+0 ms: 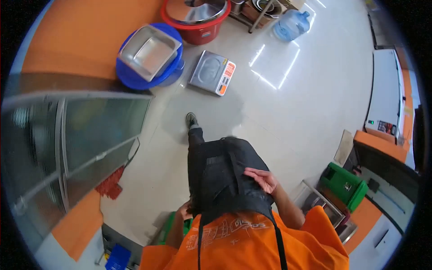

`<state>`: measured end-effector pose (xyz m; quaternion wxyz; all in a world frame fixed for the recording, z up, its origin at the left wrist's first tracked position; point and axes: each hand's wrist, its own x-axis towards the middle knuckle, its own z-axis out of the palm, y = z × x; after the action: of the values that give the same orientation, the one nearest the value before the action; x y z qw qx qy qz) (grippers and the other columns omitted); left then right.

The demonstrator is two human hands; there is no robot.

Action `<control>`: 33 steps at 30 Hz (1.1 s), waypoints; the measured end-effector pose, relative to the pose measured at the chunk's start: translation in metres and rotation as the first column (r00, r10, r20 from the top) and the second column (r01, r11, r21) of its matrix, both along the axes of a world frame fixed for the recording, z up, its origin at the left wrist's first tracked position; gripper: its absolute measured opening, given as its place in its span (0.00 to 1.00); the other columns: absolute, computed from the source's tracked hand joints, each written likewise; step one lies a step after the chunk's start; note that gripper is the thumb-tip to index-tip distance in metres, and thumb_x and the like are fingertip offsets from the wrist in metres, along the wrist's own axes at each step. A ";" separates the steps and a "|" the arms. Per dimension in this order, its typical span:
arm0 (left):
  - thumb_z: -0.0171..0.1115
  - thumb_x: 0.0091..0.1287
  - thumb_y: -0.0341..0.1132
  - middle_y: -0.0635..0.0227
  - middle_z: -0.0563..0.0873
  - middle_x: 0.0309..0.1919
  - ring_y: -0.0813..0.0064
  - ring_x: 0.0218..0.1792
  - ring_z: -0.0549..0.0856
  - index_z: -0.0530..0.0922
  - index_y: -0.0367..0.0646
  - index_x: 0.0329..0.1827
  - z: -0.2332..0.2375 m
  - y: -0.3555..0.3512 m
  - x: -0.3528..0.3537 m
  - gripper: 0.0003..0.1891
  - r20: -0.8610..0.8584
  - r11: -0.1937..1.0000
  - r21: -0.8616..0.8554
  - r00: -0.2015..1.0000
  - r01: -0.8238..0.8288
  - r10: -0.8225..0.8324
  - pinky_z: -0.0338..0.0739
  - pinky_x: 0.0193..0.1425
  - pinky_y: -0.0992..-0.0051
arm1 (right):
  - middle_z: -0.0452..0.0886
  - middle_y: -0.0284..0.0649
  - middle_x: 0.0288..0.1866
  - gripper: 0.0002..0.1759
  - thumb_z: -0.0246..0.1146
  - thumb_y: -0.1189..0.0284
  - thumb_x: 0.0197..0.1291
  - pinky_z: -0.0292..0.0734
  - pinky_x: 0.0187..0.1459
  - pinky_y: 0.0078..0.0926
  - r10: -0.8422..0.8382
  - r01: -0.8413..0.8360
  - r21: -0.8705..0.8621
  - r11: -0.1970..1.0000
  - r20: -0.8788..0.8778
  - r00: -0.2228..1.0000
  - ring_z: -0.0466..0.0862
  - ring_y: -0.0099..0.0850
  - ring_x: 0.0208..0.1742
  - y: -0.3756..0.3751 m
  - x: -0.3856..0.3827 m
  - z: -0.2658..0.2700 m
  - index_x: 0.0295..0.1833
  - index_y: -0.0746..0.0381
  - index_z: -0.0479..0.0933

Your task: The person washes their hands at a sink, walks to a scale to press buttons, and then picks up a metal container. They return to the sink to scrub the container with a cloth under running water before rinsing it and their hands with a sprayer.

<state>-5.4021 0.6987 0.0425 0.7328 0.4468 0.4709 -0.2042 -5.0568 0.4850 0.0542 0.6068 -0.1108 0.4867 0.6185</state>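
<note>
Nearest the lens: orange shirt [234, 243], crossed by the thin straps of a black apron [225, 166] hanging down over the legs. Right hand [262, 179] laid flat on the apron's right side, at about hip height; grip open, fingers stretched out together and pressed to the cloth, closed around nothing. Left hand [183, 211] at the apron's left edge, touching or just behind the hem, mostly covered by the cloth; impossible to tell how far that grip is open. Apron between the two hands, under the right palm and against the left. Beyond the hem, one dark shoe [191, 119] on the pale tiled floor [306, 103]. Farther out on the floor: a steel weighing scale [212, 72], a steel tray [148, 50] sitting in a blue basin [128, 74], a red basin [198, 32] and a water bottle [291, 24]. Glass case [90, 135] to the left, green crate [344, 185] to the right.
</note>
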 end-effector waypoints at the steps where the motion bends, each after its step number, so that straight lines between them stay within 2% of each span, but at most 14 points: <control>1: 0.53 0.64 0.35 0.66 0.79 0.47 0.69 0.46 0.78 0.69 0.40 0.59 -0.016 0.036 0.005 0.20 -0.078 0.995 -0.090 0.995 0.050 -0.057 0.72 0.47 0.68 | 0.73 0.59 0.54 0.31 0.44 0.54 0.67 0.85 0.34 0.32 0.086 -0.094 0.058 0.994 0.127 0.988 0.83 0.44 0.41 0.009 0.010 -0.001 0.66 0.65 0.57; 4: 0.55 0.63 0.33 0.67 0.82 0.45 0.69 0.43 0.81 0.70 0.40 0.58 -0.076 0.131 0.002 0.20 -0.364 0.990 -0.065 0.921 0.123 -0.138 0.75 0.44 0.68 | 0.76 0.59 0.51 0.23 0.48 0.61 0.66 0.83 0.35 0.37 0.491 -0.542 0.070 0.837 0.340 0.802 0.84 0.42 0.41 -0.028 0.049 -0.104 0.58 0.68 0.68; 5: 0.56 0.63 0.37 0.66 0.82 0.37 0.73 0.37 0.80 0.71 0.39 0.54 -0.166 0.157 -0.083 0.18 -0.316 0.794 0.365 0.867 0.487 -0.386 0.74 0.40 0.73 | 0.76 0.60 0.50 0.22 0.51 0.63 0.62 0.81 0.39 0.38 0.710 -0.573 -0.419 0.704 0.433 0.556 0.83 0.43 0.43 -0.015 0.061 -0.130 0.55 0.68 0.70; 6: 0.55 0.64 0.36 0.67 0.81 0.38 0.74 0.37 0.80 0.71 0.40 0.54 -0.168 0.177 -0.069 0.17 -0.333 0.824 0.427 0.912 0.371 -0.239 0.74 0.39 0.74 | 0.76 0.61 0.49 0.21 0.53 0.65 0.59 0.80 0.42 0.39 0.900 -0.398 -0.812 0.427 0.339 0.275 0.82 0.44 0.46 -0.003 0.077 -0.156 0.53 0.69 0.72; 8: 0.51 0.65 0.33 0.68 0.81 0.39 0.76 0.35 0.79 0.69 0.40 0.56 -0.158 0.215 -0.019 0.17 -0.319 0.821 0.559 0.944 0.117 0.082 0.73 0.36 0.77 | 0.76 0.61 0.50 0.25 0.57 0.67 0.51 0.75 0.50 0.39 0.969 -0.028 -0.988 -0.154 -0.146 -0.197 0.78 0.47 0.52 -0.003 0.112 -0.236 0.55 0.69 0.70; 10: 0.54 0.65 0.42 0.66 0.81 0.37 0.75 0.38 0.80 0.73 0.43 0.51 -0.119 0.229 0.090 0.16 -0.405 0.898 0.321 0.813 -0.302 0.418 0.75 0.43 0.71 | 0.76 0.59 0.50 0.31 0.60 0.67 0.48 0.70 0.56 0.37 0.971 0.002 -1.000 -0.023 -0.023 -0.239 0.77 0.49 0.53 0.029 0.159 -0.300 0.59 0.70 0.66; 12: 0.54 0.66 0.41 0.66 0.80 0.37 0.76 0.37 0.80 0.74 0.45 0.51 -0.133 0.223 0.147 0.14 -0.452 0.901 0.262 0.781 -0.345 0.431 0.75 0.43 0.71 | 0.75 0.57 0.52 0.34 0.59 0.67 0.49 0.70 0.56 0.37 0.956 -0.157 -0.962 0.222 0.246 -0.160 0.76 0.51 0.54 0.057 0.205 -0.422 0.63 0.67 0.63; 13: 0.52 0.67 0.40 0.68 0.80 0.36 0.77 0.37 0.79 0.73 0.43 0.51 -0.143 0.210 0.165 0.14 -0.452 0.924 0.251 0.809 -0.288 0.375 0.73 0.43 0.72 | 0.76 0.58 0.52 0.35 0.59 0.66 0.50 0.70 0.55 0.38 0.922 -0.165 -0.961 0.220 0.260 -0.286 0.76 0.52 0.54 0.100 0.239 -0.442 0.65 0.65 0.61; 14: 0.50 0.68 0.39 0.69 0.79 0.36 0.77 0.37 0.78 0.72 0.42 0.51 -0.160 0.200 0.179 0.14 -0.451 0.946 0.236 0.838 -0.220 0.307 0.72 0.43 0.74 | 0.75 0.60 0.51 0.34 0.57 0.67 0.51 0.70 0.54 0.40 0.929 -0.311 -0.931 0.190 0.273 -0.249 0.76 0.53 0.53 0.158 0.279 -0.434 0.65 0.64 0.60; 16: 0.50 0.68 0.40 0.67 0.76 0.36 0.75 0.39 0.75 0.71 0.40 0.49 -0.196 0.170 0.190 0.13 -0.549 0.904 0.347 0.836 0.250 -0.020 0.69 0.46 0.72 | 0.76 0.61 0.47 0.32 0.54 0.67 0.54 0.70 0.53 0.44 0.836 -0.061 -0.947 0.314 0.307 -0.455 0.75 0.55 0.51 0.216 0.318 -0.514 0.65 0.64 0.59; 17: 0.49 0.68 0.39 0.66 0.75 0.36 0.74 0.39 0.74 0.71 0.40 0.47 -0.203 0.159 0.202 0.13 -0.596 0.879 0.390 0.803 0.276 0.013 0.68 0.48 0.72 | 0.75 0.61 0.49 0.32 0.54 0.68 0.54 0.69 0.55 0.43 0.806 -0.093 -0.956 0.279 0.286 -0.518 0.74 0.54 0.53 0.239 0.342 -0.563 0.66 0.63 0.59; 18: 0.49 0.68 0.39 0.66 0.74 0.36 0.73 0.39 0.73 0.71 0.39 0.46 -0.207 0.151 0.218 0.12 -0.634 0.849 0.435 0.772 0.299 0.052 0.67 0.49 0.72 | 0.73 0.61 0.52 0.33 0.55 0.67 0.52 0.67 0.57 0.42 0.882 -0.267 -0.920 0.285 0.361 -0.302 0.73 0.53 0.55 0.265 0.364 -0.589 0.65 0.63 0.59; 22: 0.45 0.62 0.29 0.64 0.69 0.33 0.71 0.37 0.70 0.67 0.37 0.37 -0.205 0.123 0.272 0.05 -0.700 0.819 0.525 0.666 0.234 0.258 0.65 0.48 0.71 | 0.72 0.59 0.53 0.38 0.60 0.67 0.49 0.69 0.55 0.47 0.826 -0.020 -0.904 0.426 0.398 -0.398 0.72 0.55 0.54 0.312 0.399 -0.705 0.66 0.61 0.54; 33: 0.43 0.61 0.30 0.61 0.69 0.34 0.68 0.38 0.70 0.66 0.37 0.38 -0.208 0.105 0.289 0.07 -0.784 0.883 0.388 0.598 0.265 0.165 0.64 0.48 0.69 | 0.68 0.57 0.54 0.28 0.57 0.69 0.53 0.68 0.54 0.41 0.748 0.305 -0.909 0.284 0.011 -0.664 0.71 0.50 0.52 0.328 0.400 -0.716 0.60 0.68 0.66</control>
<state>-5.1129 0.8041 -0.1650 0.3069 0.4833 0.7693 -0.2836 -4.6564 0.8126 -0.6621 0.1697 -0.9471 -0.1993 0.1856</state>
